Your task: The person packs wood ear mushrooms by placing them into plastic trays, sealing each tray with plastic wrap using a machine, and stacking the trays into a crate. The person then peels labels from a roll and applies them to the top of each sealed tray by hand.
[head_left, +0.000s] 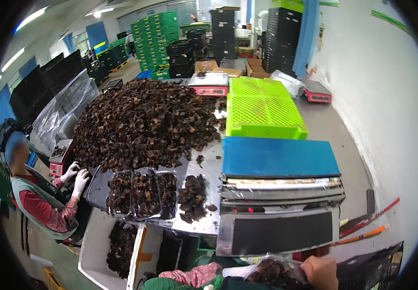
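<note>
At the bottom edge, my right hand point(320, 272) is closed on the side of a clear plastic tray point(273, 271) filled with dark brown pieces that look like wood ear mushrooms. A pink patterned sleeve point(197, 275) reaches towards the tray from the left. Beside the tray is a white patch, perhaps my gloved left hand, but its fingers cannot be made out. Just ahead stands a film wrapping machine point(281, 232) with a dark flat plate, a film roll and a blue top point(279, 157). Filled clear trays point(146, 195) sit side by side at the table's near edge, with a loose heap point(192, 197) next to them.
A large mound of dark pieces point(141, 121) covers the table. Behind the wrapper lies an upturned lime-green crate point(264, 106); scales point(209, 84) stand farther back. At left, a co-worker's white-gloved hands point(79, 179) touch the table edge. A white foam box point(93, 251) stands below.
</note>
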Motion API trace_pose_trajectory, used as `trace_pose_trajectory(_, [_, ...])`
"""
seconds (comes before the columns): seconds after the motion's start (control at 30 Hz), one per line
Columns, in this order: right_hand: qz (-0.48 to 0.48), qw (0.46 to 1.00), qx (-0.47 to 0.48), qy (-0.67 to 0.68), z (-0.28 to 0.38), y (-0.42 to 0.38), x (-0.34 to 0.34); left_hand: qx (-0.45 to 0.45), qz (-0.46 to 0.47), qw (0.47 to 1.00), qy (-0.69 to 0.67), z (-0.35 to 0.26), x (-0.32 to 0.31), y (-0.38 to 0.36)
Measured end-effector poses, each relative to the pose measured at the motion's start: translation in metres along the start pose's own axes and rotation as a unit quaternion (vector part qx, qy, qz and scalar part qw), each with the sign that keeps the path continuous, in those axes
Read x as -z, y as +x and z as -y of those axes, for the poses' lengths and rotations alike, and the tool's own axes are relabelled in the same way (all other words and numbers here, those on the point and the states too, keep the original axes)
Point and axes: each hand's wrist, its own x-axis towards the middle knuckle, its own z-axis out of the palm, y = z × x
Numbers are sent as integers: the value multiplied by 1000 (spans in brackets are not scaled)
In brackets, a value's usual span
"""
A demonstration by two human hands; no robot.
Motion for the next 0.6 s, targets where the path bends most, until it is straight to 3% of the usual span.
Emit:
trace_pose_trajectory(0.07, [67, 995, -69, -19, -31, -35, 12, 17, 36, 999, 18, 6, -26, 10])
trace_pose_trajectory(0.13, [-86, 993, -27, -80, -73, -91, 27, 43, 59, 997, 29, 20, -47, 29])
trace_pose_trajectory(0.17, [-171, 973, -155, -14, -83, -122, 35, 65, 62, 995, 37, 27, -55, 40])
trace_pose_trajectory(0.2, [-260, 920, -289, 44, -88, -148, 54, 92, 65, 993, 46, 35, -59, 51])
trace_pose_trajectory(0.23, [-302, 890, -341, 28, -113, -186, 69, 136, 40, 987, 77, 45, -56, 65])
trace_pose_trajectory(0.27, [-378, 824, -422, 27, -142, -236, 77, 126, 39, 989, 70, 50, -63, 74])
trace_pose_trajectory(0.33, [-515, 700, -472, 152, -144, -290, 117, 155, 4, 986, 61, 59, -74, 84])
trace_pose_trajectory(0.4, [-652, 593, -408, 237, -156, -332, 129, 171, 29, 985, 17, 75, -74, 98])
trace_pose_trajectory(0.53, [-663, 478, -525, 235, -205, -452, 110, 188, -6, 981, 48, 94, -104, 121])
trace_pose_trajectory(0.6, [-622, 460, -596, 218, -220, -483, 94, 201, 7, 977, 66, 103, -113, 137])
